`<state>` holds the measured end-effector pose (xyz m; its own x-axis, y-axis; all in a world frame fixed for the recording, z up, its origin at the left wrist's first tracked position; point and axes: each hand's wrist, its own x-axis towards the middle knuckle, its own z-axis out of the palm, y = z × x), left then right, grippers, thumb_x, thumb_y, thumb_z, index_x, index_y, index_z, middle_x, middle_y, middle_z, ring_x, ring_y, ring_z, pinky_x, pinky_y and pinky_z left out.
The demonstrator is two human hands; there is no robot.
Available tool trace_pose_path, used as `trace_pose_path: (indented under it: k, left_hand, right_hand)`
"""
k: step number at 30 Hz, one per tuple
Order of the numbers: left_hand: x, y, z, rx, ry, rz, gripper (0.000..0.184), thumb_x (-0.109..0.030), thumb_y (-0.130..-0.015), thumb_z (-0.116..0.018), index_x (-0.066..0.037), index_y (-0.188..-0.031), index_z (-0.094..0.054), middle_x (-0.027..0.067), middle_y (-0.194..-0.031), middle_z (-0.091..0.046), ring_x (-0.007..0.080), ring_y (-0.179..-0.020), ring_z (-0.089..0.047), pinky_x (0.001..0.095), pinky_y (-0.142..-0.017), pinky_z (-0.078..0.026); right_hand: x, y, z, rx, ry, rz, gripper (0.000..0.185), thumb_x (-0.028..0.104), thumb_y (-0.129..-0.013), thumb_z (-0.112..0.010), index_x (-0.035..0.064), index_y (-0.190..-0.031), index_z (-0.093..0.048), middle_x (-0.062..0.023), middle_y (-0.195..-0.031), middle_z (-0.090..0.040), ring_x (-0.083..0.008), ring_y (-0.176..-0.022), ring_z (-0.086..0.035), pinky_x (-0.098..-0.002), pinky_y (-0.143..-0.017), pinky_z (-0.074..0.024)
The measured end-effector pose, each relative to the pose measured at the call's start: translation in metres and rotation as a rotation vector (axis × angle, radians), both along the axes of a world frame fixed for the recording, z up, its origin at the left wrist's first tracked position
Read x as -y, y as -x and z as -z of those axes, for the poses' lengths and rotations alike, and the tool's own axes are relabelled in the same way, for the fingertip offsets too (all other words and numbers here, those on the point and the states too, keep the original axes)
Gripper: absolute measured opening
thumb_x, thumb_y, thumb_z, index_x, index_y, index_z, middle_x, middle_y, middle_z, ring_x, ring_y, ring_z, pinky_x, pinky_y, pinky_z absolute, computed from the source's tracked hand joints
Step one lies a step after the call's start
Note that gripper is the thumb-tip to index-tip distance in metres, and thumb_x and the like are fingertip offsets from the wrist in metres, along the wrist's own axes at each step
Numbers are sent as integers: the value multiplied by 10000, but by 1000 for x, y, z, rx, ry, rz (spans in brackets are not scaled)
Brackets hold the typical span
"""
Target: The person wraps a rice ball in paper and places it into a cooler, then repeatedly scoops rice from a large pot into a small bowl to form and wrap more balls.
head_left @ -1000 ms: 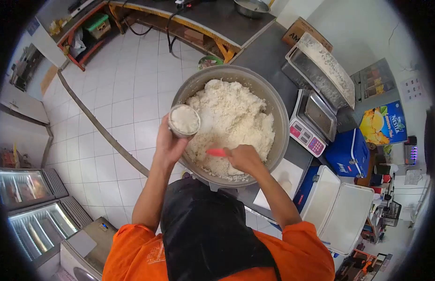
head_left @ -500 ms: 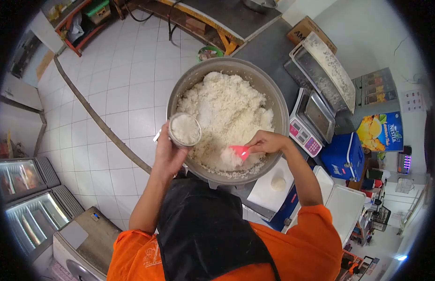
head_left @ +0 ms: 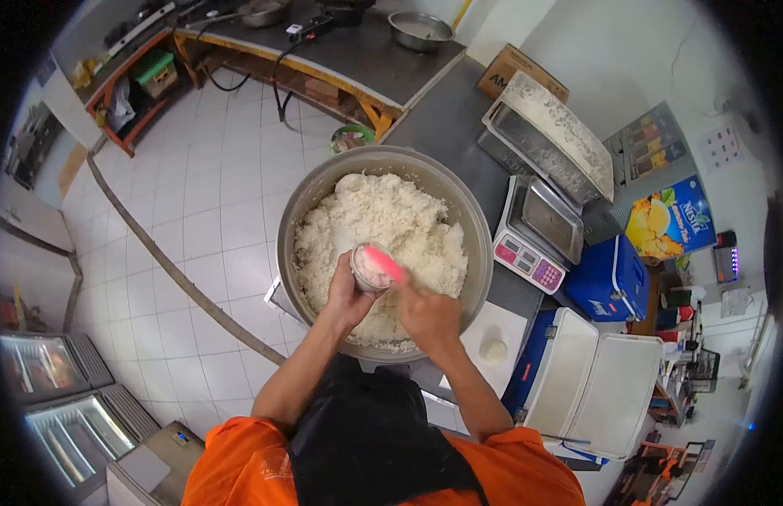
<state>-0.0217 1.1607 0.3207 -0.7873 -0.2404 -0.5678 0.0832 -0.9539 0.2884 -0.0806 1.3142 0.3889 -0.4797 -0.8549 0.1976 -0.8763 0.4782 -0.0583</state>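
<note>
A large round metal pot (head_left: 481, 253) full of white, rice-like grains (head_left: 391, 211) stands in front of me. Over its near part, my left hand (head_left: 348, 297) is wrapped round a small round container (head_left: 368, 280) with white contents. My right hand (head_left: 429, 317) grips a pink scoop (head_left: 381, 262), whose head lies over the container's mouth. The scoop covers part of the contents, and its handle is mostly hidden by my fingers.
Right of the pot are a digital scale (head_left: 526, 257), a rice-specked metal pan (head_left: 548, 139), a blue cooler (head_left: 608, 278) and an open white-lined cooler (head_left: 562, 371). A white board (head_left: 501, 325) lies at the near right. Behind stands a dark counter (head_left: 358, 51) with a metal bowl (head_left: 419, 32).
The pink scoop has risen from the grains and moved left to the small container. My left hand has shifted over the pot with the container. The whole view has moved too.
</note>
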Motion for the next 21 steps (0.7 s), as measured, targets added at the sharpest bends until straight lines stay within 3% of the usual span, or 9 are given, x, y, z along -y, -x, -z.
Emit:
trace_pose_path:
  k: [2,3,5,8,10,12,13,16,21]
  left_hand:
    - [-2,8,-1,-184,-66,-134,375,-404,-1037,-386,-135,-1207,-586,71,-1190,-636,215,-1090,-617,436,-916,-524]
    - [-2,11,-2,-192,-60,-142,375,-404,-1037,-386,-135,-1207,-586,71,-1190,-636,215,-1090,-617,436,-916,-524]
    - [-6,10,-2,-134,-37,-164,396,-407,-1039,-374,-117,-1225,-569,76,-1196,-633,219,-1094,-617,440,-931,-526]
    - [-12,13,21,-193,9,-35,413,-408,-1042,-367,-104,-1245,-557,73,-1198,-632,223,-1101,-616,438,-947,-521]
    - [-10,7,15,-180,25,31,417,-411,-1044,-364,-101,-1249,-554,72,-1197,-631,226,-1094,-621,429,-932,-531]
    - [-9,6,9,-117,32,133,401,-400,-1047,-370,-106,-1248,-552,73,-1192,-629,227,-1068,-631,422,-898,-548]
    - [-10,4,3,-116,32,140,401,-400,-1047,-370,-106,-1248,-552,73,-1192,-629,227,-1068,-631,422,-898,-548]
    - [-10,3,0,-86,101,185,399,-389,-1053,-359,-106,-1264,-546,75,-1193,-627,230,-1057,-639,415,-874,-562]
    - [6,-19,2,-90,100,165,419,-373,-1064,-339,-95,-1324,-515,96,-1275,-607,237,-1131,-627,427,-914,-558]
  right_hand:
    - [-6,10,-12,350,268,327,313,160,-964,-527,11,-1219,-630,-149,-655,-651,-282,-558,-661,-393,-526,-497]
    - [-11,14,-5,345,273,316,313,160,-964,-527,11,-1219,-630,-149,-655,-651,-282,-558,-661,-393,-526,-497]
    - [-24,16,26,978,625,383,275,238,-1006,-555,21,-1097,-697,-92,-548,-498,-145,-487,-487,-324,-504,-387]
    - [-15,7,42,820,454,221,284,236,-1028,-518,12,-1098,-679,-91,-571,-451,-114,-533,-395,-303,-520,-363]
    - [-20,12,28,747,432,216,272,212,-1016,-523,0,-1050,-690,-120,-566,-447,-124,-528,-420,-333,-522,-381]
    - [-35,41,10,734,85,140,264,189,-999,-530,-19,-994,-693,-157,-570,-467,-131,-539,-451,-358,-541,-413]
    - [-38,50,0,791,181,115,252,177,-981,-539,-18,-947,-695,-208,-600,-510,-181,-537,-490,-380,-567,-445]
    - [-15,50,-5,813,210,19,261,191,-979,-545,-24,-944,-688,-228,-633,-549,-184,-548,-507,-369,-584,-457]
    - [-16,67,-27,864,-14,19,303,233,-984,-556,-40,-941,-681,-236,-628,-548,-231,-559,-551,-398,-606,-457]
